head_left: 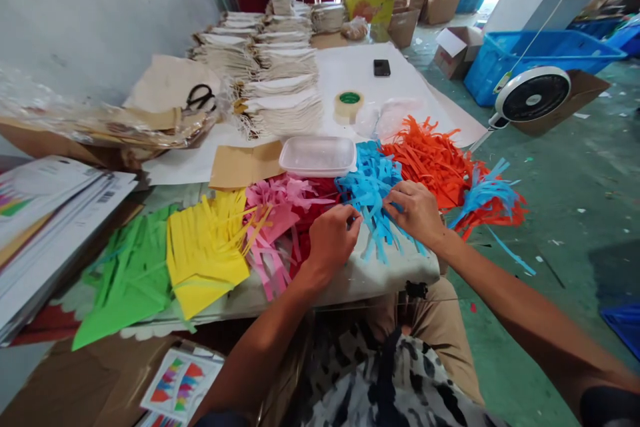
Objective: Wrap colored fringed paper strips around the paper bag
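Blue tissue-paper fringe (367, 180) lies in a loose pile at the table's front edge. My right hand (415, 213) is closed at the pile's right side, its fingertips pinching blue strips. My left hand (334, 235) is curled just left of the hanging blue strips, thumb and fingers drawn together; what they hold, if anything, cannot be made out. Pink fringe (273, 213) lies left of that hand, with dark red fringe (301, 240) partly hidden behind it. Yellow fringe (205, 240) and green fringe (133, 273) are farther left. Orange-red fringe (425, 160) is heaped on the right.
A clear plastic tub (319, 155) stands behind the fringes, beside brown card (245, 163). Farther back are a tape roll (349, 107), a phone (381, 67), black scissors (200, 97) and stacked white bundles (285, 103). A small fan (535, 95) stands at the right edge.
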